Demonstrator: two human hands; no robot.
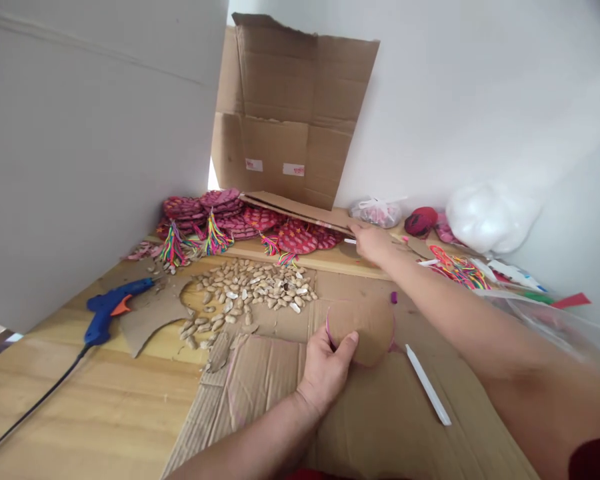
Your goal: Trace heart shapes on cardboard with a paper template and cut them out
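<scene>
My left hand (327, 363) is closed on the left edge of a round cardboard disc (370, 327), thumb on top. The disc lies over a large cardboard sheet (380, 413) and has a purple line along its rim. My right arm reaches to the back, where my right hand (367, 241) grips the near edge of a flat cardboard piece (300, 210) that rests over red and pink patterned discs (297, 237). A white pen (427, 387) lies right of the round disc, and a small purple cap (393, 297) sits behind it.
Peanuts (250, 287) are scattered at the centre left. A blue glue gun (105, 310) with its cord lies on the wooden table (105, 400). Tall cardboard (300, 87) leans at the back. Plastic bags (493, 217) and coloured strings (455, 267) are at the right.
</scene>
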